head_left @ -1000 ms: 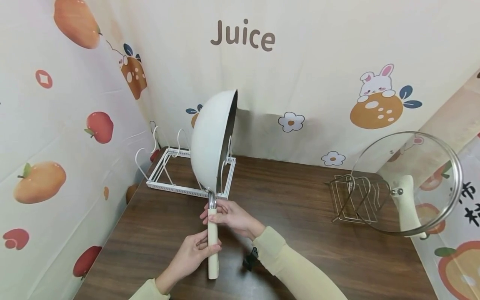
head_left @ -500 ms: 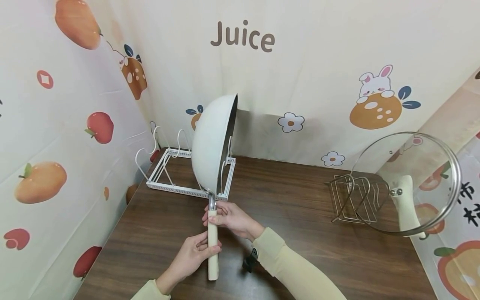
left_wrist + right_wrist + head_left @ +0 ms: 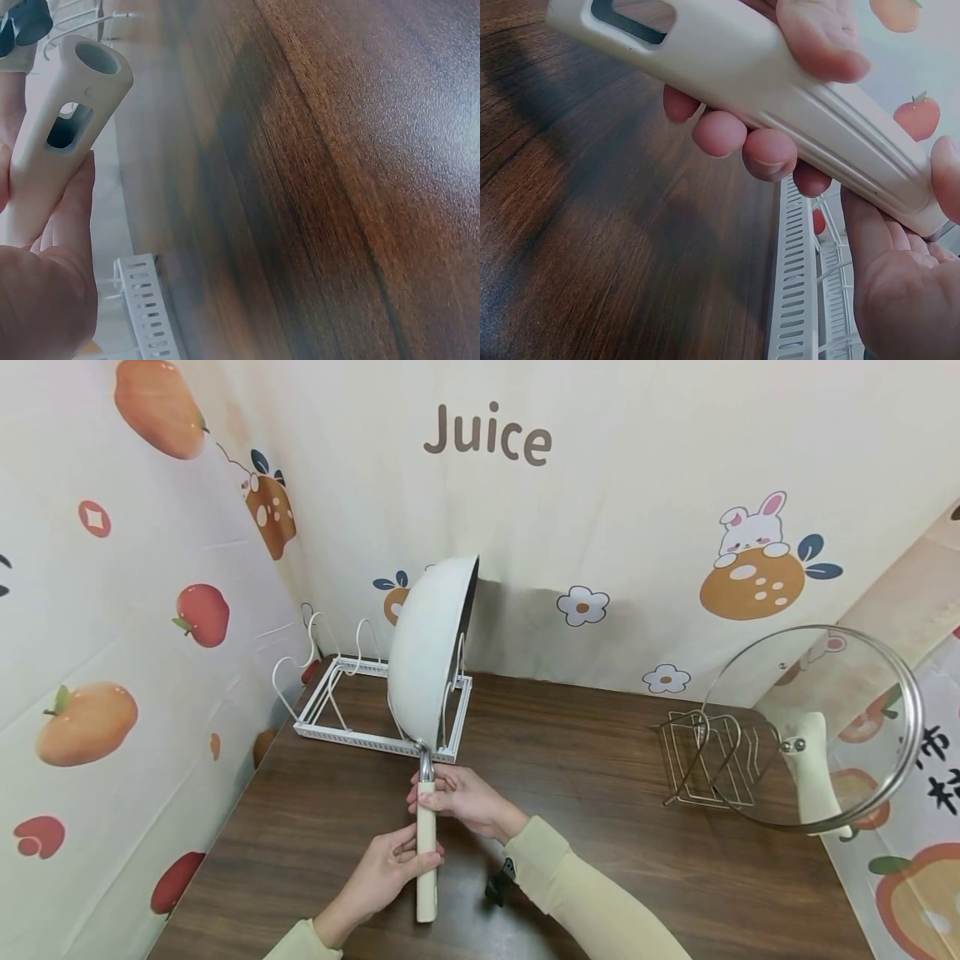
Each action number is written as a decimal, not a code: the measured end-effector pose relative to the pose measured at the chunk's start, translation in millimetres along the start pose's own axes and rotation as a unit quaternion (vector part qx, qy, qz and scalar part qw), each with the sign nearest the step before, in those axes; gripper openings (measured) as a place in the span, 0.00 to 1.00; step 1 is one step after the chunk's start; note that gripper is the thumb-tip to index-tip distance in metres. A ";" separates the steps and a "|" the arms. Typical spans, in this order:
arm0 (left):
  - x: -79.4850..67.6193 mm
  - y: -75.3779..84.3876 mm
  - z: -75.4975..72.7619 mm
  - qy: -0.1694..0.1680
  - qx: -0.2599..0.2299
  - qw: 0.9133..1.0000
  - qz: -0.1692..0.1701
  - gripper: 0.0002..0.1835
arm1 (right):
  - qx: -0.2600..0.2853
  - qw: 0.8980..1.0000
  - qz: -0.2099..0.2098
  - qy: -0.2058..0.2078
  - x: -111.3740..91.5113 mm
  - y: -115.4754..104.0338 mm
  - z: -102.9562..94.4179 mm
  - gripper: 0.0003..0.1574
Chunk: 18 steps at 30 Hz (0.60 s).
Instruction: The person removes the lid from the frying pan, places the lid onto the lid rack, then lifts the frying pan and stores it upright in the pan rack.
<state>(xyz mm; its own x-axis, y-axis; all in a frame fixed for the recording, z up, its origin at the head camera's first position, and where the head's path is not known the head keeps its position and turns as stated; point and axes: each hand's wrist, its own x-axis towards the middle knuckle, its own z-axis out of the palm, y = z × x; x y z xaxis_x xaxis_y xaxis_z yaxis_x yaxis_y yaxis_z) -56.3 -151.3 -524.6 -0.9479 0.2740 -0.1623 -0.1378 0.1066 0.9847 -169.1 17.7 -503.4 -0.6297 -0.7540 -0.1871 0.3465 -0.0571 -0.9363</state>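
A deep white wok (image 3: 427,652) with a dark inside stands on edge, its open side facing right, at the right part of a white wire rack (image 3: 360,742). The cream handle (image 3: 426,860) points toward me. My left hand (image 3: 381,870) grips the handle near its middle, thumb on top. Closer to the metal neck, my right hand (image 3: 468,797) holds the handle from the right side. In the left wrist view the handle's end (image 3: 96,56) shows a round opening and a slot. The right wrist view shows left fingers (image 3: 769,154) curled under the handle.
At the right, a glass lid (image 3: 813,727) with a cream knob handle leans upright in a small metal wire rack (image 3: 708,760). A printed fabric backdrop (image 3: 637,460) rises behind the brown wooden table (image 3: 570,752) and along both sides.
The wok has come down a little toward the white rack, and its upper rim sits lower. Both hands keep their grip on the handle; the lid stays put.
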 end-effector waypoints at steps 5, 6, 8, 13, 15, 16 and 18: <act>0.1 -0.4 -0.5 0.000 -0.009 1.000 -0.012 0.32 | 0.007 1.000 0.004 0.004 0.5 1.6 -0.7 0.19; 0.2 -0.6 -0.5 0.000 -0.010 1.000 -0.014 0.32 | 0.009 1.000 0.006 0.005 0.5 2.0 -1.0 0.19; 0.4 -1.1 -0.5 -0.001 -0.012 1.000 -0.017 0.32 | 0.013 1.000 0.007 0.005 0.5 2.6 -1.4 0.19; 1.3 -2.1 -1.0 -0.003 -0.021 0.999 -0.027 0.33 | 0.022 1.000 0.012 0.007 1.4 5.0 -2.4 0.17; 1.5 -2.4 -1.2 -0.004 -0.025 0.999 -0.031 0.33 | 0.025 1.000 0.014 0.009 2.0 6.2 -2.8 0.17; 1.6 -2.6 -1.2 -0.005 -0.026 0.999 -0.033 0.33 | 0.027 0.999 0.016 0.010 2.2 6.7 -2.9 0.17; 1.6 -3.5 -1.3 -0.006 -0.028 0.999 -0.034 0.32 | 0.030 0.999 0.020 0.013 2.6 8.2 -3.1 0.17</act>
<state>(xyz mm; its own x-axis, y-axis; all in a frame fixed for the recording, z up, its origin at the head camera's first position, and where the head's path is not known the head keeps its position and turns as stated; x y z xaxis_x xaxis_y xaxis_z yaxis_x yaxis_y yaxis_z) -57.8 -152.5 -528.2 -0.9323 0.2795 -0.2294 -0.2178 0.0724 0.9733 -170.1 17.3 -512.5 -0.6328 -0.7387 -0.2322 0.4122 -0.0676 -0.9086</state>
